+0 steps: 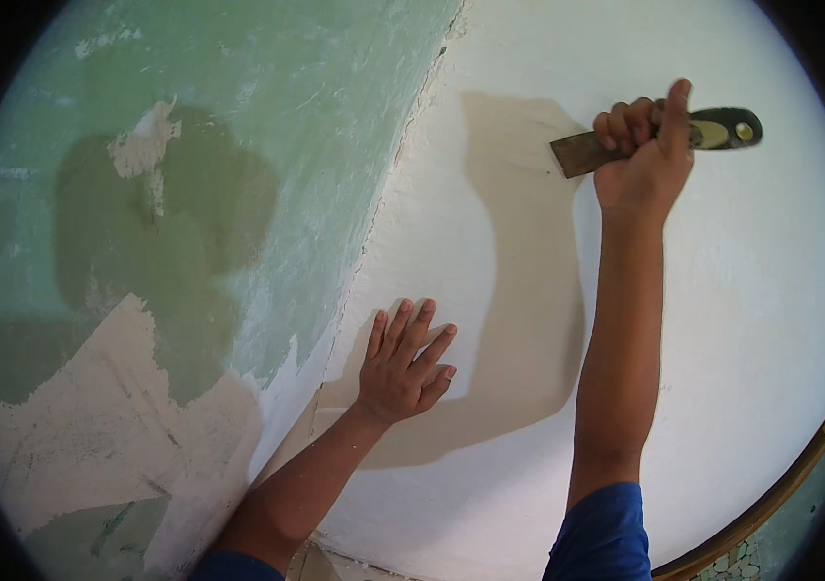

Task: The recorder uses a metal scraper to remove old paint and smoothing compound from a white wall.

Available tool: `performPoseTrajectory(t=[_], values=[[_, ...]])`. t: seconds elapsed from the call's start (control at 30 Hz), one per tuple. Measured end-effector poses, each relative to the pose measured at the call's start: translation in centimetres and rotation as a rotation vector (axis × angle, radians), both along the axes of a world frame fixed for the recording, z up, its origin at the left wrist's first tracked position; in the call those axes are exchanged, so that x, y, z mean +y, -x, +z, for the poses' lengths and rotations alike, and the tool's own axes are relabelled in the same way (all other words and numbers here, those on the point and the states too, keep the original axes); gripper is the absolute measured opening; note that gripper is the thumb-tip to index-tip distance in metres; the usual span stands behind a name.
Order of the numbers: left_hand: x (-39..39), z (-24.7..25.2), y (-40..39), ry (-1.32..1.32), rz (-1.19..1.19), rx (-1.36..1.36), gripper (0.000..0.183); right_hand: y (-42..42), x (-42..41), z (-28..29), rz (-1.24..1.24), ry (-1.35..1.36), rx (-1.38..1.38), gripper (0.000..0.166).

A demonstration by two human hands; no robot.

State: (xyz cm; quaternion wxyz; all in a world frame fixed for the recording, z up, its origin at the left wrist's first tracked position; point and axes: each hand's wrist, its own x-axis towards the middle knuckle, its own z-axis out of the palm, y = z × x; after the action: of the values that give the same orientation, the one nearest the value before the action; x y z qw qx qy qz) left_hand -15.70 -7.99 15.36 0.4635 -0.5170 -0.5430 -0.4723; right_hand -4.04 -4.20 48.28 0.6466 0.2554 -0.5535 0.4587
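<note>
My right hand [645,152] is closed around a putty knife [579,154], its thumb raised along the side. The dark handle with a pale inlay and a hole points right, and the flat, stained metal blade points left over the white wall [528,290]. Whether the blade touches the wall, I cannot tell. Lower and to the left, my left hand [401,363] lies with spread fingers against the white wall near the corner, holding nothing. Shadows of the arm and hand fall on the white surface.
At the left stands a green wall [296,145] with peeled, pale patches [92,421]. A rough, cracked seam [390,167] runs along the corner between the two walls. A curved-looking brown edge [768,501] borders the white wall at lower right, with stone-patterned tiling [735,563] beyond.
</note>
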Motion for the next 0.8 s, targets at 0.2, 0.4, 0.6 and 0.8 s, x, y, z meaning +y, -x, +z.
performPoseTrajectory(t=[0.2,0.4,0.6,0.8], values=[[0.0,0.1,-0.2,-0.005,-0.001,0.002,0.047,0.0,-0.1,-0.1,-0.003,0.018,-0.006,0.049],[-0.1,0.1,-0.1,-0.007,-0.016,-0.004,0.047,0.8,-0.2,-0.5,-0.014,0.018,0.002,0.050],[0.0,0.2,-0.1,0.002,-0.020,-0.012,0.047,0.9,0.3,-0.3,-0.019,0.071,0.011,0.050],[0.0,0.1,-0.1,-0.013,-0.018,-0.006,0.048,0.6,0.5,-0.7,0.012,0.035,0.087,0.055]])
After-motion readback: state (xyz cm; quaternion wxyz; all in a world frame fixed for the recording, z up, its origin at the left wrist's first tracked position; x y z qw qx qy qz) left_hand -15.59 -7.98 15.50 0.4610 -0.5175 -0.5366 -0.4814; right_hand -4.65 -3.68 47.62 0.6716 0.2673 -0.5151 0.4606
